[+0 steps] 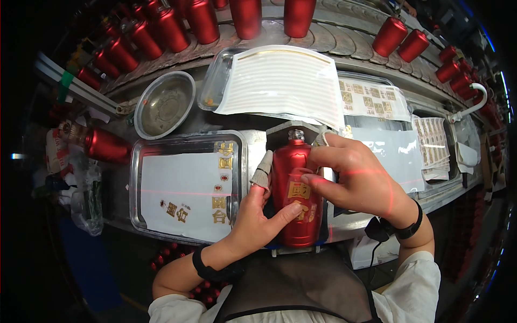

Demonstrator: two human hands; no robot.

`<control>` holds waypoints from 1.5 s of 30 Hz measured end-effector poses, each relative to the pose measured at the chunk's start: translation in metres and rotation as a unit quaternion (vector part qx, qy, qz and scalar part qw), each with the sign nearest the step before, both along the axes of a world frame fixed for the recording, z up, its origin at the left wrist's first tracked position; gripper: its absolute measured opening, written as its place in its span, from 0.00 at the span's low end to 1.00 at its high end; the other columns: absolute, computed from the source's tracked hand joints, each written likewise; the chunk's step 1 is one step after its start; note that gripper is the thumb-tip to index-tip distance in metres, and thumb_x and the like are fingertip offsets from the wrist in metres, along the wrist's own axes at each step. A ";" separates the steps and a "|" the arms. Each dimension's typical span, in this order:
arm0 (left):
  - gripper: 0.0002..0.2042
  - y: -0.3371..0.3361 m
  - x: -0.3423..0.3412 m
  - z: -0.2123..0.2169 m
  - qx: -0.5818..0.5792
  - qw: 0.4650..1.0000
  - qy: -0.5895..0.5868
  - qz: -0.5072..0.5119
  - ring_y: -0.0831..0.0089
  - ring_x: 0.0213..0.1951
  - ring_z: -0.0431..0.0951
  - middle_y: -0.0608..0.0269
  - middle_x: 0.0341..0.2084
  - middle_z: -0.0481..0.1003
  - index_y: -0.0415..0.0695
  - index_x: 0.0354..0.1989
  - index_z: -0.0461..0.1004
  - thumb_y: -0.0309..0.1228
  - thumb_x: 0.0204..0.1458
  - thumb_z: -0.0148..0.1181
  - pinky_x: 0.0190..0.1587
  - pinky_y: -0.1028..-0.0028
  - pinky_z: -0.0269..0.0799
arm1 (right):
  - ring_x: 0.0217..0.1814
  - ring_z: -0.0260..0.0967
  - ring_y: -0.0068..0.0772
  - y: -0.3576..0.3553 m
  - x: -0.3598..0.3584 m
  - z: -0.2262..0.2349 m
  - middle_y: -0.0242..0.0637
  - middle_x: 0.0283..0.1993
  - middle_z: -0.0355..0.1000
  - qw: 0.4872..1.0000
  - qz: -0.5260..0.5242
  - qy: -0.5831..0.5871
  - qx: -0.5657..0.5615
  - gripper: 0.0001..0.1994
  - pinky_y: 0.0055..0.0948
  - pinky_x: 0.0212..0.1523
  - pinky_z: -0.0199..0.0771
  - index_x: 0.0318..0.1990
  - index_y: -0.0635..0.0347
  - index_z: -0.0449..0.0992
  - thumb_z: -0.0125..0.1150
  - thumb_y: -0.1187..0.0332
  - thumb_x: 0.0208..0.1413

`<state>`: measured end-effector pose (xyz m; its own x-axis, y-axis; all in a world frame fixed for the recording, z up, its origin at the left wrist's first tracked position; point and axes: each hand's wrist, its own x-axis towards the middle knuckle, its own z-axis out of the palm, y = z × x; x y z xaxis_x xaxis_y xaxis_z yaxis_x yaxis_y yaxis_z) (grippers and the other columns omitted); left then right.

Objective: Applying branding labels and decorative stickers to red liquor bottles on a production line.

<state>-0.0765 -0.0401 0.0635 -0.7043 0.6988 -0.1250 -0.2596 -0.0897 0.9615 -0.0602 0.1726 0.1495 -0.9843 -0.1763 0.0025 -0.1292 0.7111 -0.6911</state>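
Note:
A red metallic bottle (pixel 299 231) with a clear glass neck lies in front of me in a grey holder, its neck pointing away. On its face is a gold-character decal (pixel 299 191), with a translucent film at its upper edge. My left hand (pixel 258 218) grips the bottle's left side, its thumb pressed on the lower characters. A cloth finger cot (pixel 262 169) covers one of its fingers. At the bottle's upper right, my right hand (pixel 353 172) is closed, thumb and fingers pinching the film's edge. Another finger cot covers a right fingertip. The hand hides part of the bottle.
Left of the bottle, a metal tray (pixel 135 185) holds a white sheet with gold decals. A metal bowl (pixel 186 89) stands behind it. White sheets (pixel 280 81) and decal sheets (pixel 371 99) lie on trays beyond. Red bottles (pixel 196 21) line the conveyor (pixel 344 46). Another bottle (pixel 107 145) lies left.

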 end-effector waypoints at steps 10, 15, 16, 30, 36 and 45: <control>0.41 0.002 0.005 0.001 0.040 0.994 -0.099 -0.001 0.64 0.70 0.54 0.49 0.71 0.46 0.38 0.73 0.34 0.26 0.59 0.58 0.69 0.63 0.51 | 0.35 0.71 0.44 -0.011 0.021 -0.022 0.42 0.35 0.71 0.979 -0.185 0.088 0.012 0.15 0.36 0.34 0.73 0.48 0.57 0.76 0.65 0.73 0.51; 0.39 -0.001 0.004 0.007 -0.014 0.999 0.029 0.016 0.64 0.61 0.68 0.46 0.63 0.61 0.32 0.71 0.42 0.28 0.57 0.61 0.63 0.67 0.62 | 0.37 0.66 0.40 -0.014 0.056 -0.032 0.39 0.36 0.67 0.995 -0.102 0.019 -0.003 0.32 0.35 0.34 0.72 0.64 0.43 0.70 0.71 0.60 0.49; 0.40 -0.001 0.003 0.007 -0.040 0.996 0.081 0.000 0.64 0.61 0.68 0.45 0.64 0.60 0.33 0.71 0.40 0.28 0.58 0.61 0.63 0.67 0.63 | 0.37 0.64 0.39 -0.014 0.059 -0.036 0.39 0.36 0.66 0.996 -0.092 0.022 0.002 0.34 0.35 0.34 0.72 0.66 0.41 0.68 0.71 0.57 0.48; 0.44 0.001 0.002 0.003 0.001 1.000 -0.009 -0.022 0.61 0.71 0.52 0.46 0.71 0.45 0.38 0.73 0.32 0.26 0.57 0.60 0.69 0.62 0.51 | 0.36 0.63 0.41 -0.015 0.059 -0.039 0.43 0.34 0.66 0.995 -0.100 0.002 0.008 0.36 0.37 0.32 0.73 0.68 0.36 0.64 0.68 0.51 0.50; 0.45 -0.001 0.001 -0.001 0.011 0.999 -0.002 -0.039 0.61 0.70 0.53 0.46 0.71 0.45 0.38 0.73 0.31 0.24 0.56 0.60 0.68 0.63 0.54 | 0.37 0.66 0.43 -0.015 0.057 -0.036 0.45 0.34 0.66 0.996 -0.081 -0.024 0.033 0.34 0.37 0.32 0.74 0.68 0.35 0.64 0.66 0.49 0.52; 0.45 -0.001 -0.001 -0.001 0.007 0.999 -0.020 -0.035 0.61 0.70 0.53 0.46 0.71 0.45 0.38 0.73 0.31 0.25 0.56 0.60 0.68 0.63 0.55 | 0.38 0.67 0.43 -0.016 0.052 -0.038 0.46 0.33 0.67 0.995 -0.075 -0.044 0.041 0.35 0.37 0.32 0.75 0.69 0.37 0.62 0.64 0.49 0.53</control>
<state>-0.0772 -0.0406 0.0621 -0.6488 0.7475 -0.1424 -0.3037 -0.0828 0.9492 -0.0079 0.1566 0.1117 -0.9955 -0.0234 -0.0923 0.0405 0.7729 -0.6332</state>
